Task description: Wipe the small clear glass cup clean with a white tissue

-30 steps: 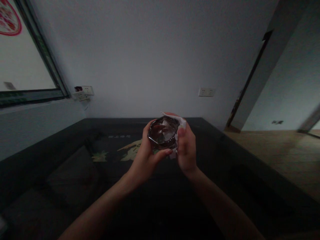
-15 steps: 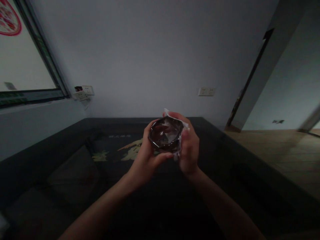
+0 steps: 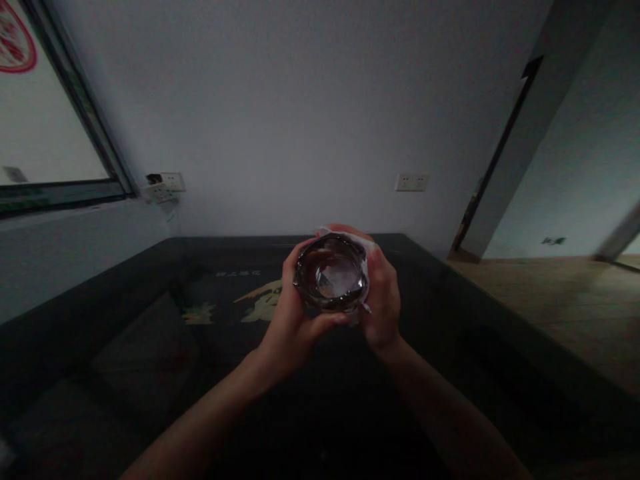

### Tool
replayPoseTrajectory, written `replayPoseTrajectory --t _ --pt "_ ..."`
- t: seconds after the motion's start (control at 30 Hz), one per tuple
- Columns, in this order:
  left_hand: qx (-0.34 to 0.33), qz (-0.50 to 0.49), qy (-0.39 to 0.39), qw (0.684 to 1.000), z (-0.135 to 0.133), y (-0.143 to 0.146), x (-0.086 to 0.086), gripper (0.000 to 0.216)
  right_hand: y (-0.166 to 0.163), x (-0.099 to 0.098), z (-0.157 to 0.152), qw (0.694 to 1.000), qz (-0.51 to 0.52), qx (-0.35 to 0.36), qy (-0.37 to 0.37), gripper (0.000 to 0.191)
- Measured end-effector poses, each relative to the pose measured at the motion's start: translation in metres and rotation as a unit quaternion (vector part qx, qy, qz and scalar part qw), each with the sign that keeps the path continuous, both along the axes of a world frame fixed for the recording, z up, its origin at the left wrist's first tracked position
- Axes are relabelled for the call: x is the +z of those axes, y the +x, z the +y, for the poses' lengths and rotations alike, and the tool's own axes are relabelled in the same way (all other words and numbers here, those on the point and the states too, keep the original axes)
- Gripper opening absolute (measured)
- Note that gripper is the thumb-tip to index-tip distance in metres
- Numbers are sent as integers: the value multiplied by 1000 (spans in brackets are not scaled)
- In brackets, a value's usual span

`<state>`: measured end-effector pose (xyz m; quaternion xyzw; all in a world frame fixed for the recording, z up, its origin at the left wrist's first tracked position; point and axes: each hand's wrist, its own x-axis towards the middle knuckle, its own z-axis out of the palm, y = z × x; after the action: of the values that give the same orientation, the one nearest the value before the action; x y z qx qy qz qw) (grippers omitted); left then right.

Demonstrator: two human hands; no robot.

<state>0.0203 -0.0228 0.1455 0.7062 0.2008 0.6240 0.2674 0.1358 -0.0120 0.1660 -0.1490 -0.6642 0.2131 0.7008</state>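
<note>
One red round design (image 3: pixel 17 40) marks the pale window pane at the upper left of the frame. Right of it, at mid-height, a cluster of pale sockets (image 3: pixel 173 181) sits on the wall. Below, a dark, glossy surface (image 3: pixel 145 273) fills the lower part of the frame, with a yellowish printed pattern (image 3: pixel 260 308) left of centre. Next comes the left hand (image 3: pixel 293 317), clasped around the left side of a dark glass bowl (image 3: pixel 305 270), its thumb along the lower edge. The bowl is at the centre of the frame, its opening turned to the camera. A thin white cloth (image 3: pixel 369 263), perhaps tissue, lies against the bowl's right side; the right hand (image 3: pixel 384 293) is closed over it, pressing it to the glass. Farther right are a double socket (image 3: pixel 411 182) and, at the right edge, a brownish floor (image 3: pixel 545 293).
</note>
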Motion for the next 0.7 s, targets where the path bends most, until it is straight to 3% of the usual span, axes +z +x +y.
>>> replayPoseTrajectory --t 0.17,0.27,0.37,0.53,0.6,0.7 --pt "9 7 -56 998 0 -5 3 68 -4 -12 1 985 -50 -114 115 41" --pt "11 -6 -69 998 1 -7 3 62 -4 -14 0 972 -89 -131 174 50" --pt "6 -10 -66 998 1 -3 1 65 -2 -12 1 982 -68 -96 149 54" --pt "-10 -12 -46 999 -3 3 0 78 0 -7 6 999 24 46 -12 45" --pt "-15 -9 -45 999 -3 3 1 77 -1 -8 4 999 22 23 1 42" --pt "-11 -10 -48 999 -1 1 1 73 -2 -10 -1 992 -24 -84 93 38"
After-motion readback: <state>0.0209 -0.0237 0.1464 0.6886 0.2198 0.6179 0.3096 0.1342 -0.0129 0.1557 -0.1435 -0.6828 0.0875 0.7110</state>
